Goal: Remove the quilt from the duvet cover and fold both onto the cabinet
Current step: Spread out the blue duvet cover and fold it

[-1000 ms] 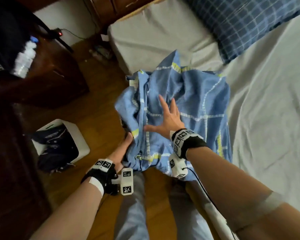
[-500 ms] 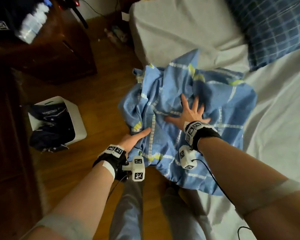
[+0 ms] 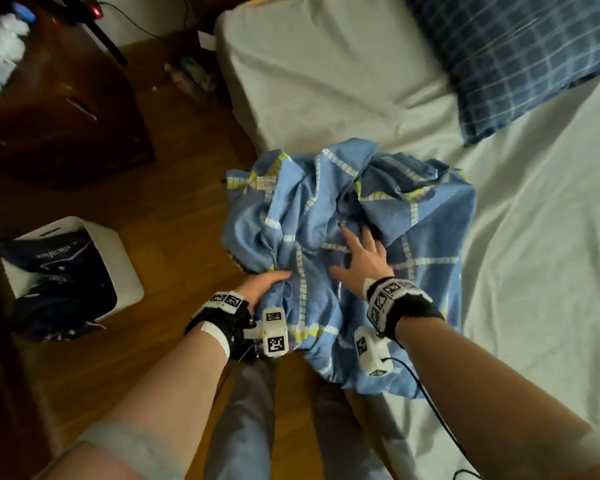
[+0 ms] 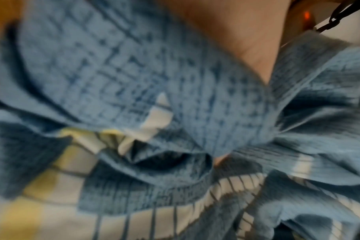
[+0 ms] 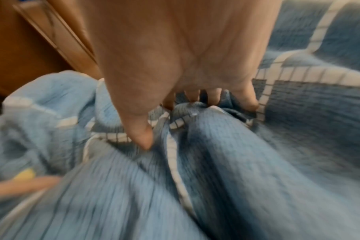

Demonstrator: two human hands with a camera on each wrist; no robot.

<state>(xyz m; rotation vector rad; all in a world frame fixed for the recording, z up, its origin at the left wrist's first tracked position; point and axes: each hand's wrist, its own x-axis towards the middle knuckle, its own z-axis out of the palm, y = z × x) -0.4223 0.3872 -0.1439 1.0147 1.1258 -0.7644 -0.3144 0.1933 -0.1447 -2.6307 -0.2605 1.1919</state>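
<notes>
Down low at centre frame, the left hand (image 3: 265,285) gripped a bunched fold of the blue duvet cover (image 3: 329,216), while the right hand (image 3: 362,263) pressed flat, fingers spread. That cover sat crumpled at the white bed (image 3: 534,254) edge. Farther up: wood floor (image 3: 174,216), dark cabinet (image 3: 66,109) upper left, checked pillow (image 3: 520,53) upper right.

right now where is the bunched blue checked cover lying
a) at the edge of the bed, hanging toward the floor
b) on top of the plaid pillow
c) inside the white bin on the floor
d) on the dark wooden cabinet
a: the blue checked cover sits bunched at the edge of the bed, its lower part hanging over the wooden floor, with the left hand gripping a fold.
</notes>
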